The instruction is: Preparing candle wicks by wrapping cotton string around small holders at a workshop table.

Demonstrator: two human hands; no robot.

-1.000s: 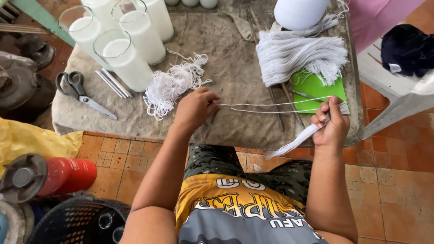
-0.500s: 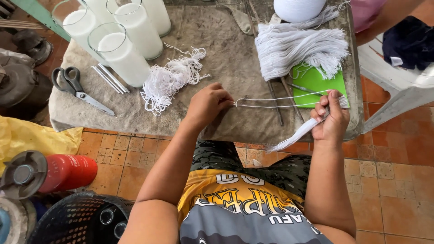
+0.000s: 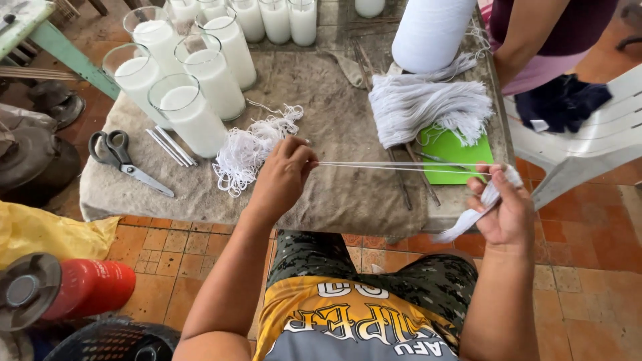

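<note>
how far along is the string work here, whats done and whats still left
Done, it seems: a loose pile of cut strings lies beside the wax-filled glasses. In hand: the left hand and right hand stretch white strands taut between them. Left: a thick uncut bundle under the white spool; scissors lie untouched.

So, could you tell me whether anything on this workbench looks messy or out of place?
Only slightly: a loose tangle of white string lies on the cloth by the left hand, unlike the neat bundle. The scissors lie flat.
</note>
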